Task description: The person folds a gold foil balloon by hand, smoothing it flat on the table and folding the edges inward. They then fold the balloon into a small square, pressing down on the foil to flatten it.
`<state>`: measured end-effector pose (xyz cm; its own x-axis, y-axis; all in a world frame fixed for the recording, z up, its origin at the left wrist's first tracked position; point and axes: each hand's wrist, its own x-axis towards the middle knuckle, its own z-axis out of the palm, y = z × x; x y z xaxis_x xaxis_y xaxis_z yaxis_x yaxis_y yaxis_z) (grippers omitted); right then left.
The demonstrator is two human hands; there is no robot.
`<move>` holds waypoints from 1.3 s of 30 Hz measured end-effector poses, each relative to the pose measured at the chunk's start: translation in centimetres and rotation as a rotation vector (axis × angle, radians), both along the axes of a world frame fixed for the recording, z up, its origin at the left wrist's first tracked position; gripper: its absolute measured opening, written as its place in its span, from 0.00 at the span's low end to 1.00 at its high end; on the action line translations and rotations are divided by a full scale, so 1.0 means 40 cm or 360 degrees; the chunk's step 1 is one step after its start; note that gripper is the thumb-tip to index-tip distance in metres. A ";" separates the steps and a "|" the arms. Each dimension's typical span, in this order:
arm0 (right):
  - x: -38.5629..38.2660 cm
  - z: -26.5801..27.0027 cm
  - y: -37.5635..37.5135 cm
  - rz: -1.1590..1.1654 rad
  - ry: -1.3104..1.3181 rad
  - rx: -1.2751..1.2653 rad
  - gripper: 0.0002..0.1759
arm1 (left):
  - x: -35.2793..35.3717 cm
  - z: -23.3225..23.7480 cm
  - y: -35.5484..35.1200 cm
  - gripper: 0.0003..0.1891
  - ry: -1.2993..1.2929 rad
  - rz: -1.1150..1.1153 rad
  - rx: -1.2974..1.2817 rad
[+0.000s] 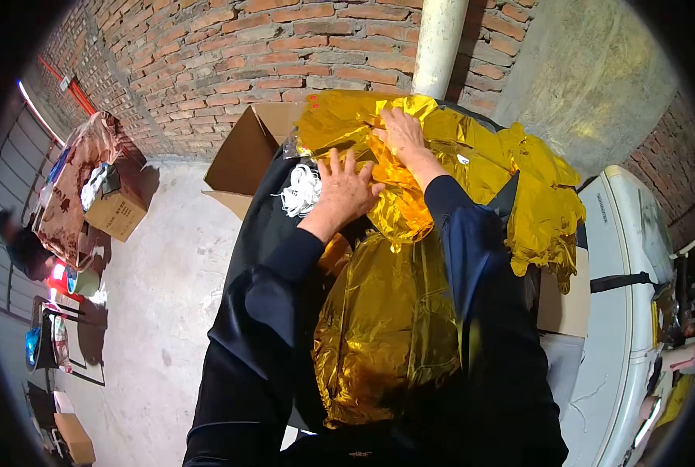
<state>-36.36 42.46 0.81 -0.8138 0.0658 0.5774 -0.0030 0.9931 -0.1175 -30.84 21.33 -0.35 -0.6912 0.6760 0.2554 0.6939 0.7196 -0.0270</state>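
Gold foil sheets (472, 128) lie spread over a dark-covered surface (258, 210). My left hand (346, 187) rests at the left edge of a crumpled orange-gold foil piece (400, 204), its fingers spread. Beside it on the left is a bundle of white string (300, 191). My right hand (400, 134) is farther up on the foil, fingers apart and touching the gold sheet. A large gold foil piece (386, 311) hangs nearest my body, between my forearms. More foil (546, 202) drapes over the right edge.
An open cardboard box (242, 156) stands behind on the left. A white pipe (438, 47) runs up the brick wall (285, 47). A white appliance (616, 257) is at right. A person in dark clothing (22, 245) is at far left, near a cloth-covered pile (75, 187).
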 end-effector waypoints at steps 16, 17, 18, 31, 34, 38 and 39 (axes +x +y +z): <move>0.076 0.149 -0.002 0.0562 0.0407 -0.0401 0.11 | -0.137 0.043 0.026 0.32 -0.0095 0.0078 -0.0150; 0.100 0.132 -0.019 0.0720 0.0355 -0.0333 0.12 | -0.154 0.034 0.025 0.33 -0.0105 0.0064 -0.0130; 0.123 0.116 -0.033 0.0873 0.0300 -0.0264 0.13 | -0.171 0.024 0.023 0.33 -0.0116 0.0045 -0.0111; 0.301 0.002 -0.024 0.1007 -0.0346 0.0430 0.16 | -0.246 0.001 -0.046 0.24 0.0075 -0.0124 0.0395; 0.301 -0.005 -0.026 0.0984 -0.0422 0.0341 0.16 | -0.264 0.021 -0.071 0.21 0.0165 0.0039 0.0357; 0.317 0.006 -0.028 0.1137 -0.0326 0.0288 0.16 | -0.259 0.029 -0.085 0.23 0.0220 0.0053 0.0641; 0.323 0.011 -0.032 0.1119 -0.0364 0.0210 0.15 | -0.255 0.029 -0.083 0.24 0.0225 0.0045 0.0705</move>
<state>-23.45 41.19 1.24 -0.7391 -0.5719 0.3558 -0.6318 0.7718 -0.0718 -41.04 18.01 0.83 -0.6452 0.4621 0.6084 0.6856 0.7016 0.1942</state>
